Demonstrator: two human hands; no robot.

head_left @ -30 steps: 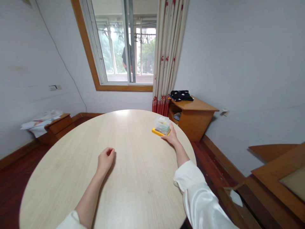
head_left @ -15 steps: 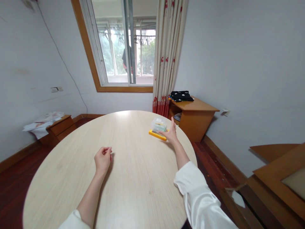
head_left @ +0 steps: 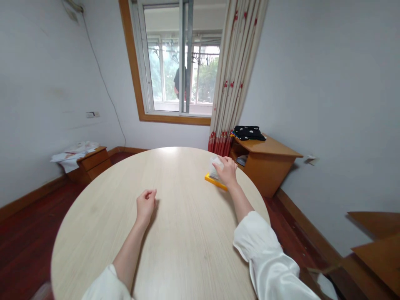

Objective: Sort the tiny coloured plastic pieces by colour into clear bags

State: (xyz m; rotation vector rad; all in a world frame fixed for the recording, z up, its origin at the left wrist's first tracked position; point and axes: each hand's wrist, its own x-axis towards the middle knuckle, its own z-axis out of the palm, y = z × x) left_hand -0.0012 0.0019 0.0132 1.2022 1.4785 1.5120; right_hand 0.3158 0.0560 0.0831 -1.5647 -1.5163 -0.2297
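Note:
My right hand (head_left: 225, 170) reaches to the far right part of the round pale wooden table (head_left: 175, 233). Its fingers curl over the top of a small clear plastic box (head_left: 215, 168). That box sits on a flat yellow case (head_left: 214, 181). Most of the clear box is hidden under my fingers. My left hand (head_left: 146, 205) rests on the tabletop near the middle, curled into a loose fist with nothing visible in it. White sleeves cover both of my forearms near the lower edge.
A wooden side table (head_left: 265, 160) with a black dotted cloth (head_left: 248, 132) stands right of the round table, beside a red-patterned curtain (head_left: 233, 79). A low cabinet (head_left: 90, 160) with papers sits at the left wall. Behind the window (head_left: 183, 62) a person stands outside.
My right hand has gone from beside the boxes to over the top of the clear one. The view has shifted left and tilted. My left hand stays curled.

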